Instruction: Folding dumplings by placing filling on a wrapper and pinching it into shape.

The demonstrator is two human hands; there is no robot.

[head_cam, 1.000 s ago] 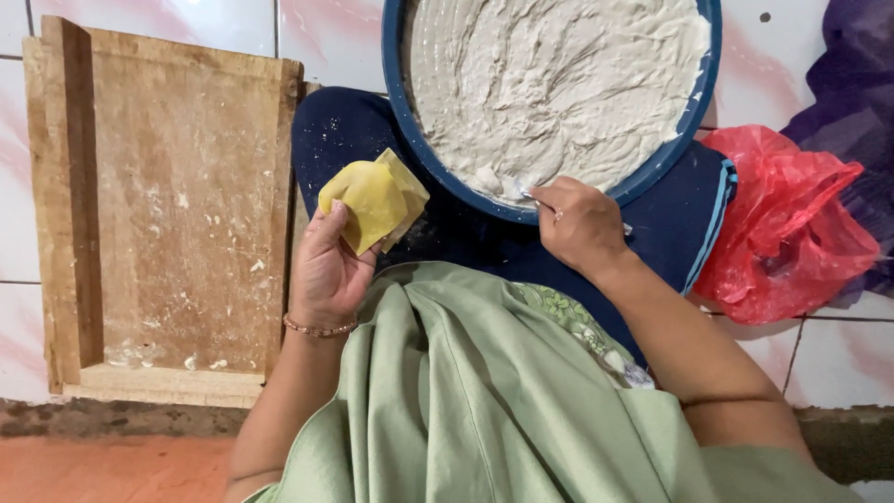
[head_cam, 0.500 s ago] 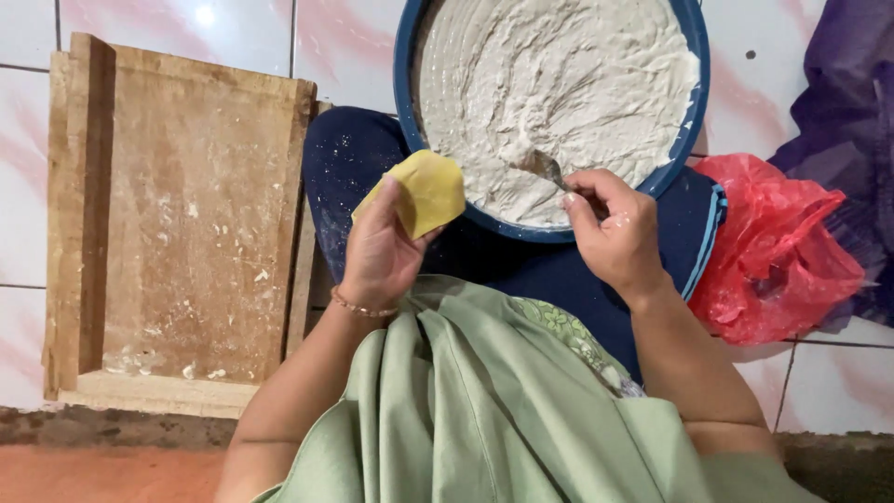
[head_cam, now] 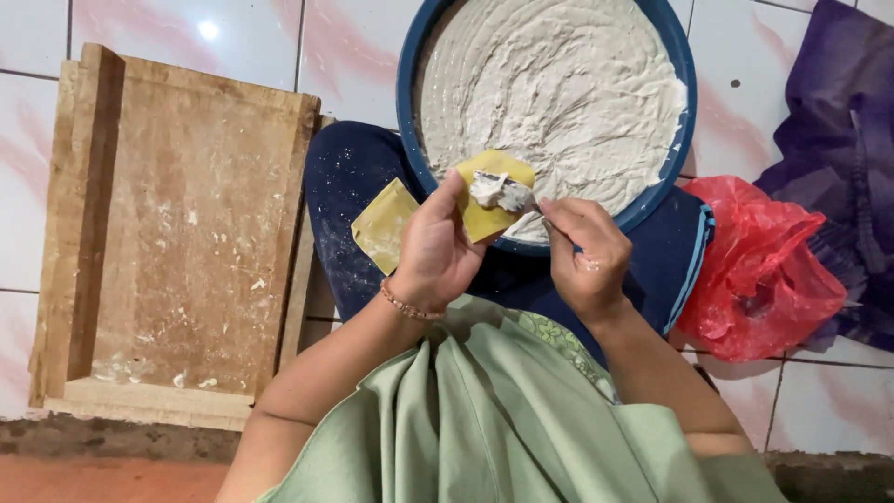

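Largest first: our blue basin (head_cam: 410,112) of pale paste fills the upper centre of the frame, and the wooden board (head_cam: 177,233) lies at the left on the tiles, dusted but bare. At the right sit a red plastic bag (head_cam: 764,270) and a purple cloth (head_cam: 838,140).

Half a second ago our right hand was still dipping the spoon into the basin; now it has come back out and over to the wrapper. Our left hand (head_cam: 433,251) is closed around a yellow wrapper (head_cam: 489,200), held just below the basin's near rim, with a second yellow sheet (head_cam: 384,224) behind the thumb. Our right hand (head_cam: 587,251) pinches the spoon (head_cam: 531,203), and a dab of paste (head_cam: 498,189) now sits on the wrapper. So the scooping looks finished and the filling is going on.
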